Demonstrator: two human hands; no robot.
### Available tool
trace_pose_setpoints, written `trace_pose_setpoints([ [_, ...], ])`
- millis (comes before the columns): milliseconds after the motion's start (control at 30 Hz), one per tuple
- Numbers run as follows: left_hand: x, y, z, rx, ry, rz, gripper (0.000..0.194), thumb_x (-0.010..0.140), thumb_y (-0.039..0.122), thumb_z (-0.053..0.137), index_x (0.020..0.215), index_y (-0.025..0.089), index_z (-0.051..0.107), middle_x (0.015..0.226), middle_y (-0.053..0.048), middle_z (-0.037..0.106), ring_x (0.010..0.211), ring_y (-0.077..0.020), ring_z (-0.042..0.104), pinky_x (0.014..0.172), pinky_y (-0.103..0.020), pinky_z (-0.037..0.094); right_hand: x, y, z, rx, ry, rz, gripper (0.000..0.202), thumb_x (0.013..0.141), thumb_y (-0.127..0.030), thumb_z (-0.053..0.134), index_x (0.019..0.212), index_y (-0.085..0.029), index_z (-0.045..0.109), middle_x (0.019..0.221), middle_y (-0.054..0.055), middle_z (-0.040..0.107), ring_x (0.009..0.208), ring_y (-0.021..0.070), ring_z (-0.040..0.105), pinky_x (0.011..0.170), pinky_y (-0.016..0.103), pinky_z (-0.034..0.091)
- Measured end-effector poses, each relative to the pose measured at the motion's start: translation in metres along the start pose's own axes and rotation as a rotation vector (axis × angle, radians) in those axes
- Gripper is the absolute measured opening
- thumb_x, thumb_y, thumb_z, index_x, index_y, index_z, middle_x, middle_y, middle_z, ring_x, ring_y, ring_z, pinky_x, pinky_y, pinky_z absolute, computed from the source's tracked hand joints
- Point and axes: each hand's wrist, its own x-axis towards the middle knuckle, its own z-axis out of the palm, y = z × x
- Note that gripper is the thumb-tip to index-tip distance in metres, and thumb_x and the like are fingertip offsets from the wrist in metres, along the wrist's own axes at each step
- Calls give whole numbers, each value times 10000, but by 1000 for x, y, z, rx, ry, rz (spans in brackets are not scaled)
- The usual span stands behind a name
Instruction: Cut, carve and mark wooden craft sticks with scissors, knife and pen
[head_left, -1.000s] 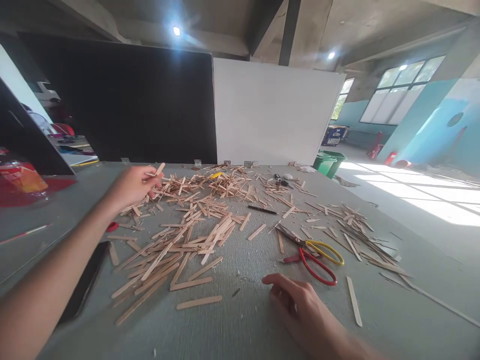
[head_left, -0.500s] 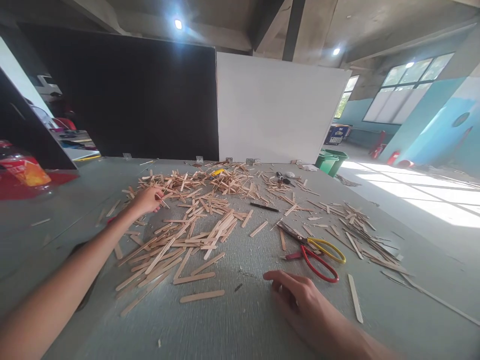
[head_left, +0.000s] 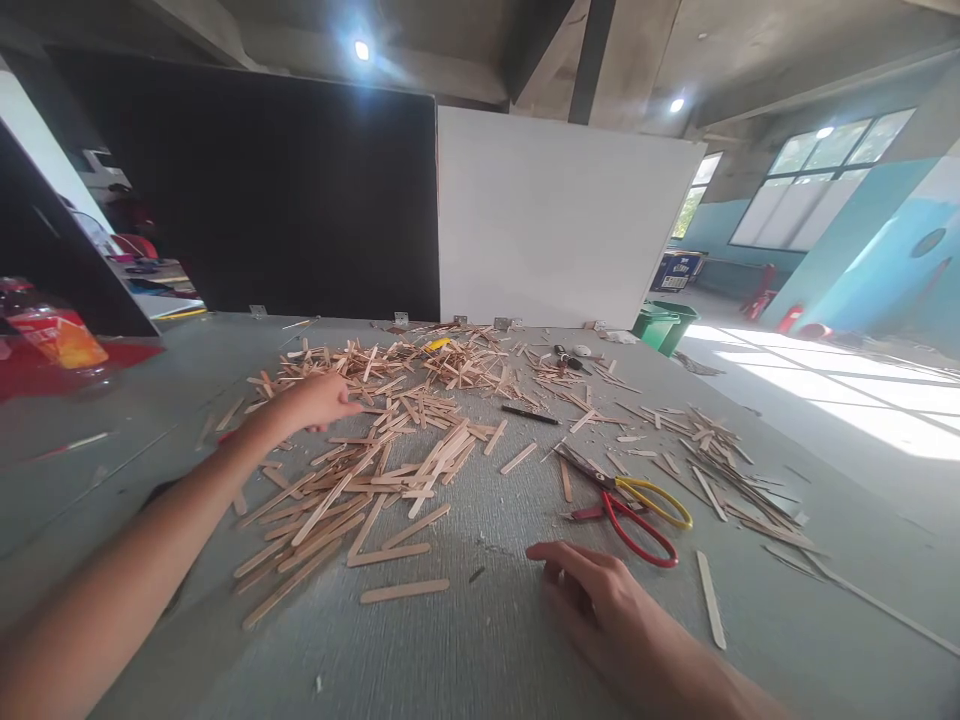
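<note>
My left hand (head_left: 321, 402) is over the far left part of a heap of wooden craft sticks (head_left: 442, 455). One of its fingers points right, apart from the others bent below, and I see no stick between them. My right hand (head_left: 592, 600) rests on the table at the near right, loosely bent with the index finger stretched out, holding nothing visible. Beyond it lie scissors with one yellow and one red handle (head_left: 637, 535). A single craft stick (head_left: 405, 592) lies left of the right hand, and another stick (head_left: 710, 600) lies to its right.
A black pen (head_left: 530, 414), a yellow-handled item (head_left: 437, 344) and keys (head_left: 568, 358) lie among the sticks. More thin strips (head_left: 750, 485) are scattered at the right. A drink bottle (head_left: 56, 335) stands at the left. Black (head_left: 300, 200) and white (head_left: 555, 220) panels close off the back.
My left hand has shifted slightly right and turned over the heap. The short stick seen at its fingers before no longer shows there. My right hand stays where it was.
</note>
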Motion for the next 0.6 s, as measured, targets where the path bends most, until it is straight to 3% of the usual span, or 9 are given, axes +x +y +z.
trace_pose_setpoints([
  [100, -1, 22, 18, 112, -300, -149, 345, 1040, 357, 703, 1328, 172, 658, 1307, -105, 691, 1080, -261, 720, 906, -460, 631, 1, -1, -2, 10, -7, 2, 382, 1053, -220, 444, 1291, -203, 743, 1105, 130, 806, 861, 195, 769, 779, 290, 599],
  [200, -4, 35, 31, 171, -418, -208, 340, 1038, 353, 705, 1325, 175, 662, 1317, -102, 688, 1095, -268, 716, 919, -465, 627, 1, -1, -2, 11, -17, 0, 388, 1061, -233, 443, 1318, -199, 731, 1071, 119, 803, 824, 186, 756, 767, 288, 596],
  [300, -7, 40, 28, 160, -417, -202, 350, 1040, 352, 702, 1340, 177, 655, 1337, -107, 679, 1113, -272, 710, 933, -476, 621, 1, 1, -1, 13, -26, -6, 401, 1056, -226, 437, 1334, -189, 724, 1094, 135, 802, 821, 192, 758, 749, 290, 598],
  [433, -10, 46, 9, 28, -356, -109, 319, 1051, 375, 685, 1289, 162, 668, 1241, -93, 709, 1014, -238, 726, 873, -437, 631, 1, 1, -2, 36, -29, -8, 411, 1057, -215, 418, 1315, -182, 735, 1124, 147, 799, 912, 211, 776, 816, 305, 603],
  [600, -25, 67, -6, -263, -385, 108, 361, 1028, 526, 613, 893, 191, 598, 827, -59, 758, 792, -222, 770, 583, -263, 510, 0, -4, -6, 27, -40, 19, 405, 1060, -236, 433, 1320, -194, 741, 1130, 148, 800, 927, 225, 779, 843, 332, 609],
])
